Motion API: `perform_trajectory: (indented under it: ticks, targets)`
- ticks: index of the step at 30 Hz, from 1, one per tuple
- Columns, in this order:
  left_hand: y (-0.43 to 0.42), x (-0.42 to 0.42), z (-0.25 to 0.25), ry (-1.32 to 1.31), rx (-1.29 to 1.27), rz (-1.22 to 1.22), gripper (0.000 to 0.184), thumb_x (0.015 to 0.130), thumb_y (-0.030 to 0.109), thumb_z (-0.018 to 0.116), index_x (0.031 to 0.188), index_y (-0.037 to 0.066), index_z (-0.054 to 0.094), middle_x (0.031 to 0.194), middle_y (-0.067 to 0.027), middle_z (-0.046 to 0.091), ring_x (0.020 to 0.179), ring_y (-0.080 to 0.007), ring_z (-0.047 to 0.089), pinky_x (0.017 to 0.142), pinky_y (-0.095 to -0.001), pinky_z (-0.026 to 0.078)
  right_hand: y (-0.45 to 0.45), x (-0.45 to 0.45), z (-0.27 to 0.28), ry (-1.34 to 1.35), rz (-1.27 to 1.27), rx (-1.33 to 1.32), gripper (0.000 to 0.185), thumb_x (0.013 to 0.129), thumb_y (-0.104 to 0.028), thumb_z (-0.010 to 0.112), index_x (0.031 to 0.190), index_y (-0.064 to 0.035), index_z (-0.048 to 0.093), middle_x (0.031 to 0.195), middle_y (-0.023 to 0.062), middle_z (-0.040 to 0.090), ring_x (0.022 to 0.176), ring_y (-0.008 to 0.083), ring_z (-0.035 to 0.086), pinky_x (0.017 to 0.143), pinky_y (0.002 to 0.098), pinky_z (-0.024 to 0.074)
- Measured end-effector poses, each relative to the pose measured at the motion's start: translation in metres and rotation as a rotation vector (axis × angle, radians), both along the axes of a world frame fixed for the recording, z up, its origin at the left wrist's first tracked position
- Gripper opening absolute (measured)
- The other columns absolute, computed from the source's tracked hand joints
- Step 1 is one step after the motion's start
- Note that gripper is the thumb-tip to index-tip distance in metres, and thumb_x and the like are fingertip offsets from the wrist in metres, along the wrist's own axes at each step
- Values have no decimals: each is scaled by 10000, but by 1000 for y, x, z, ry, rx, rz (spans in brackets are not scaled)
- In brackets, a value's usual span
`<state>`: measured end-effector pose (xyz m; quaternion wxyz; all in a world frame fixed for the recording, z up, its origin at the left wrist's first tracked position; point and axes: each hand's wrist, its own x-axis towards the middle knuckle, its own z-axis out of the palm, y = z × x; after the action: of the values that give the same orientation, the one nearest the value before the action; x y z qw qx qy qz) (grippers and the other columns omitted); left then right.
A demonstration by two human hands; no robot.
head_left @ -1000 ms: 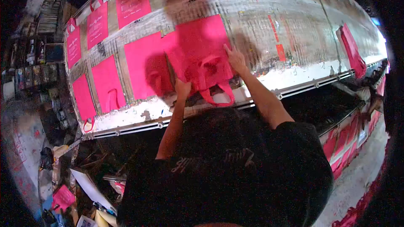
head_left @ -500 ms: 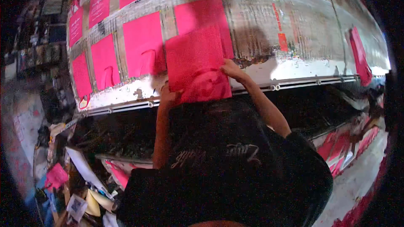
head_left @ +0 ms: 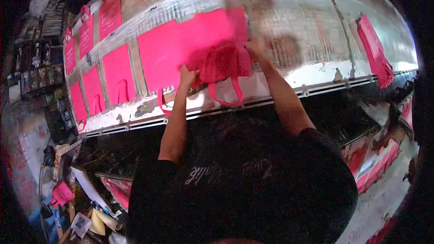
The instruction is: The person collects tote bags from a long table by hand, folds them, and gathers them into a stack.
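Observation:
A pink bag (head_left: 219, 29) hangs between my two hands over the worktable (head_left: 289, 70), its loop handle (head_left: 237, 92) dangling past the front edge. My left hand (head_left: 188, 77) is closed on the bag's lower left edge. At its right edge, my right hand (head_left: 257, 50) is closed on it, though the fingertips are blurred. Close on the left, another pink bag (head_left: 158, 58) lies flat, partly overlapped by the held one, with a handle loop near the table's front rail.
Several flat pink bags (head_left: 118, 70) lie in the front row; printed ones (head_left: 110, 16) form a row behind. A pink bundle (head_left: 374, 54) rests at the table's right end. A metal rail (head_left: 217, 110) runs along the front edge. Papers (head_left: 81, 223) clutter the lower left.
The held bag has moved from near my body out over the table, and its handle now hangs down. The view has shifted along the table, so the laid bags appear further left.

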<state>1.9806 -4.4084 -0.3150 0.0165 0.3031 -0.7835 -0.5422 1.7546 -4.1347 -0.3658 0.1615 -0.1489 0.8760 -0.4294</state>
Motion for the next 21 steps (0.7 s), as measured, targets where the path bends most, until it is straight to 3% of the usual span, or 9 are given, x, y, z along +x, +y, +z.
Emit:
perform_trajectory:
  ticks: [1, 4, 6, 10, 12, 13, 15, 19, 21]
  targets:
    - [18, -7, 28, -36, 29, -41, 480, 650, 9, 731, 1096, -26, 556, 1022, -151, 645, 969, -282, 610, 851, -393, 481, 3, -1, -23, 159, -4, 80, 310, 770, -311, 678, 854, -13, 669, 771, 127, 662, 672, 266, 608, 598, 417, 478]
    - [15, 6, -35, -48, -20, 43, 594, 622, -14, 724, 1163, -45, 482, 1050, -163, 630, 970, -283, 609, 849, -387, 488, 5, -7, -68, 743, -148, 281, 317, 722, -336, 694, 815, -34, 665, 805, 161, 659, 712, 357, 612, 628, 479, 480]
    - [15, 12, -58, 40, 48, 44, 595, 627, -12, 731, 1165, -42, 479, 1049, -165, 629, 968, -282, 609, 848, -388, 490, 1, -9, -4, 150, -293, 278, 335, 690, -336, 717, 834, -36, 676, 855, 171, 664, 786, 373, 632, 702, 484, 497]
    - [25, 9, -72, 72, 192, 186, 561, 648, -17, 745, 1152, -30, 501, 1055, -154, 631, 962, -263, 612, 840, -392, 500, 4, -26, 5, 233, -204, 301, 360, 742, -383, 676, 853, -41, 651, 752, 120, 616, 670, 323, 620, 582, 450, 499]
    - [38, -8, -37, -71, 93, 154, 561, 634, -39, 754, 1148, -21, 528, 1056, -133, 640, 958, -243, 620, 836, -377, 508, 5, -46, -68, 842, -289, 84, 350, 743, -396, 663, 862, -69, 635, 769, 131, 625, 721, 321, 633, 589, 447, 499]
    - [45, -14, -21, -69, 93, 154, 561, 634, -39, 754, 1148, -21, 528, 1056, -133, 640, 958, -243, 620, 836, -377, 508, 2, -51, -49, 843, -289, 84, 350, 743, -396, 663, 862, -69, 635, 769, 131, 625, 721, 321, 633, 589, 447, 499]
    - [57, -23, 5, 29, 29, 117, 559, 632, -40, 755, 1146, -20, 536, 1043, -133, 650, 944, -248, 629, 838, -370, 512, -6, -55, 12, 37, -300, 265, 345, 708, -342, 642, 816, -17, 688, 839, 215, 662, 857, 393, 642, 749, 468, 514]
    - [53, -20, -14, -36, 79, 170, 554, 631, -43, 745, 1145, -14, 542, 1033, -133, 661, 937, -251, 636, 841, -369, 513, -4, -56, -4, 109, -159, 426, 311, 701, -306, 631, 772, -6, 674, 806, 210, 660, 817, 396, 646, 712, 470, 517]
    - [52, -18, -6, -17, -20, 55, 623, 675, 7, 773, 1228, -10, 487, 1167, -131, 613, 1049, -253, 599, 918, -397, 490, -2, -54, -44, 499, -314, 217, 309, 706, -301, 618, 768, -3, 670, 813, 213, 661, 811, 395, 647, 712, 476, 516]
